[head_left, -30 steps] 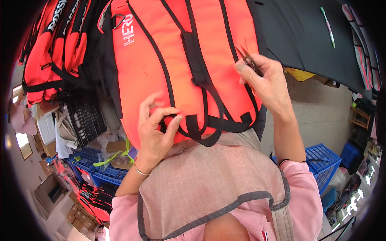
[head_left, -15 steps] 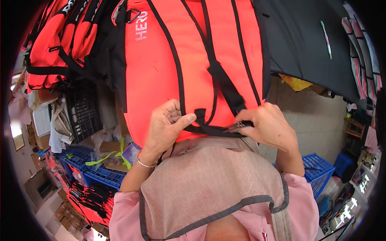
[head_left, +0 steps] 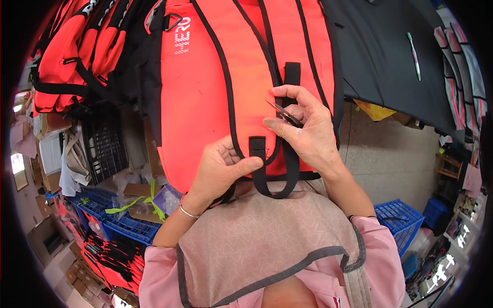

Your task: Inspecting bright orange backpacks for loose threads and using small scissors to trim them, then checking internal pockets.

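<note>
- Head view, centre of the frame: one orange bag [head_left: 246,77] with black trim lies across the person's lap, its lower edge at the apron.
- The left hand [head_left: 221,172] sits at lower centre, fingers curled narrow, thumb pressing on a short black strap tab [head_left: 257,149] at the bag's lower edge and pinning it flat.
- The right hand [head_left: 303,131], just right of centre, is closed around one pair of small snips [head_left: 284,113]; the dark blades point up and left toward the black webbing strap [head_left: 291,82].
- Doing this step well, as I judge it: keep the tab taut under the left thumb, bring only the blade tips to any loose thread, cut close to the stitching and clear of the webbing and the orange cloth, with the thumb kept out of the blades' line.
- Count near the hands: one bag, one pair of snips, two hands, one thin bracelet [head_left: 188,212] on the left wrist.
- Upper left: a stack of similar orange bags [head_left: 77,51]; their number cannot be told.
- Upper right: one black sheet [head_left: 390,56] with one slim green-and-white tool [head_left: 414,55] on it.
- Lower left and lower right: two blue crates [head_left: 123,226] visible, one on each side.
</note>
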{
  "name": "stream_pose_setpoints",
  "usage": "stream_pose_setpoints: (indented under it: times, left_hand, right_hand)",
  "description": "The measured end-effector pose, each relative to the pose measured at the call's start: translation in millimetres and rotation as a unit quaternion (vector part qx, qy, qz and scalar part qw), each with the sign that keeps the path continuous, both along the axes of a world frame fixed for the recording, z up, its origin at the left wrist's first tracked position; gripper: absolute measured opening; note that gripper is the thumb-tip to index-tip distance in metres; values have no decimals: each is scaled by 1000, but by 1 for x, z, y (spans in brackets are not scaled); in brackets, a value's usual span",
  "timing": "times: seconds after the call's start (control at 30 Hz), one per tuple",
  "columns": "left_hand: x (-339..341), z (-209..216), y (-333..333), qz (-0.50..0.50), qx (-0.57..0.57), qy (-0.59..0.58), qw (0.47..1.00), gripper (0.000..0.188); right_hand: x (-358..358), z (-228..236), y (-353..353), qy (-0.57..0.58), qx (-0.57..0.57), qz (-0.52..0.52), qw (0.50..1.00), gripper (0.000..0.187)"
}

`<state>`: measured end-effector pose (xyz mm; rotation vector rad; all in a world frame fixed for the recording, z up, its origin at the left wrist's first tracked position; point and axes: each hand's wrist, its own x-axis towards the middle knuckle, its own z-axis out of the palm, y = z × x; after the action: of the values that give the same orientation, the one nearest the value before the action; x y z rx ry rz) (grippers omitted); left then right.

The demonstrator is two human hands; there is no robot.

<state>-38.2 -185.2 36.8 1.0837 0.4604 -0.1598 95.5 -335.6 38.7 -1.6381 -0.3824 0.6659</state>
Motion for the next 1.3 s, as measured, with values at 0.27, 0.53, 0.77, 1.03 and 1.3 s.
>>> stream_pose_setpoints:
  times: [0.27,0.53,0.77,1.03,1.3]
  left_hand:
    - [0,-5,-8,32,30,-27,999,32]
    - [1,-3,-11,42,46,-33,998,27]
    - [1,-3,-13,48,76,-39,995,25]
    - [2,-3,-15,59,73,-48,994,26]
    - [0,-4,-16,64,114,-26,991,20]
  right_hand:
    - [-4,13,-22,-281,-66,9,957,46]
    - [-11,32,-35,-672,-165,98,715,40]
    - [-10,27,-31,-712,-171,120,670,31]
    - [-8,28,-27,-714,-177,132,665,29]
    - [-8,27,-22,-734,-175,134,642,18]
